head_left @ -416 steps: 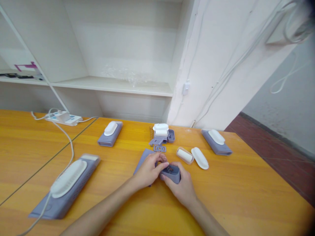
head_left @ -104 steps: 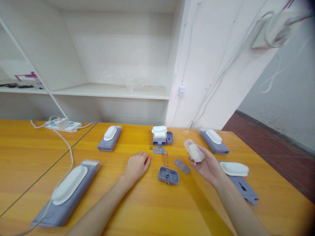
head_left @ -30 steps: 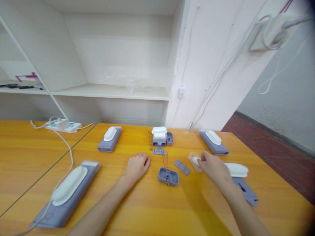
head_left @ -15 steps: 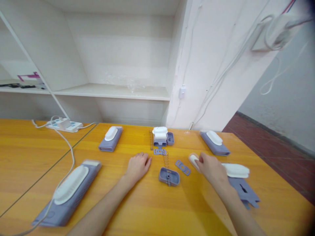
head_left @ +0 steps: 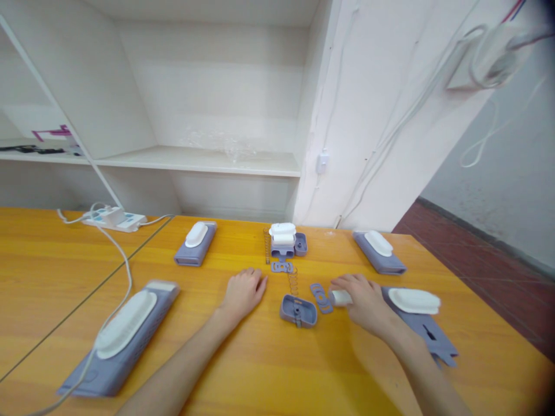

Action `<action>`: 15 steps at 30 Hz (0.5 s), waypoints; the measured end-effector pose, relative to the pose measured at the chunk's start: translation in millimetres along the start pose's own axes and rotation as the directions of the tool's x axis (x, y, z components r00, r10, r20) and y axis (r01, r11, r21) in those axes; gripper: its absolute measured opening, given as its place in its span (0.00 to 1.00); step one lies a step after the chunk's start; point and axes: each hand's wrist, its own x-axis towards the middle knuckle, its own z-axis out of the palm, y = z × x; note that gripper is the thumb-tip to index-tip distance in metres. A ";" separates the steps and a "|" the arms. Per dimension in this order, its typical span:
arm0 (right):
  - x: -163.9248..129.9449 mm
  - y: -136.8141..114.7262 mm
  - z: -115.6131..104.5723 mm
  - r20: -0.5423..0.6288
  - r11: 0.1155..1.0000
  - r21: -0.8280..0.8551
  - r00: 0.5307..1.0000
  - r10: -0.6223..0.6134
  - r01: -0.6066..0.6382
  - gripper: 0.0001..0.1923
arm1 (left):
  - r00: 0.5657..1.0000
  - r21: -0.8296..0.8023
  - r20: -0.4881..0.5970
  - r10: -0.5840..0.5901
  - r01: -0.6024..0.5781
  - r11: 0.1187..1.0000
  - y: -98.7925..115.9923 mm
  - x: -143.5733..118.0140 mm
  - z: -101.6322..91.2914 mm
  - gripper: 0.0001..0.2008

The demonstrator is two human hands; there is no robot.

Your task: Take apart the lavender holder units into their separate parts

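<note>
My left hand (head_left: 243,292) rests on the table, fingers loosely bent and thumb apart, with nothing seen in it. A white rounded piece (head_left: 340,298) juts out from under my right hand (head_left: 362,297), whose fingers are closed over it; the rest of it is hidden. Just left of that piece lies a flat purple slotted plate (head_left: 321,299). Between the hands sits a purple-grey oblong cup (head_left: 298,312), open side up. A thin coil spring (head_left: 293,282) lies behind the cup. Beside my right forearm is a purple casing (head_left: 427,332) with a white oval part (head_left: 414,301) on it.
At the back stand stacked white and purple parts (head_left: 282,238), with another spring (head_left: 266,247) beside them. Purple-and-white devices lie at back left (head_left: 196,244), back right (head_left: 379,252) and front left (head_left: 121,341). A white cable (head_left: 126,271) runs from a power strip (head_left: 115,218).
My right hand has turned flatter over the white piece, which now points left toward the slotted plate. The plate has shifted slightly and turned. My left hand stays put.
</note>
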 end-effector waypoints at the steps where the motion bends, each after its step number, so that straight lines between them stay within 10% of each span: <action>1: -3.0 -1.5 -2.0 0.018 1.000 0.030 1.000 -0.003 0.002 0.27 | 1.000 0.001 -0.001 0.001 -0.001 1.000 -0.2 0.0 0.2 0.17; 7: -14.4 -16.3 -8.0 0.039 0.975 0.122 0.982 0.183 -0.187 0.21 | 1.000 0.001 -0.003 0.013 -0.013 1.000 -0.6 -0.2 -0.2 0.17; 15: -35.7 -13.9 -9.2 -0.044 0.989 0.105 0.993 0.107 -0.102 0.13 | 1.000 -0.003 0.002 0.008 -0.008 1.000 -0.2 0.3 -0.4 0.17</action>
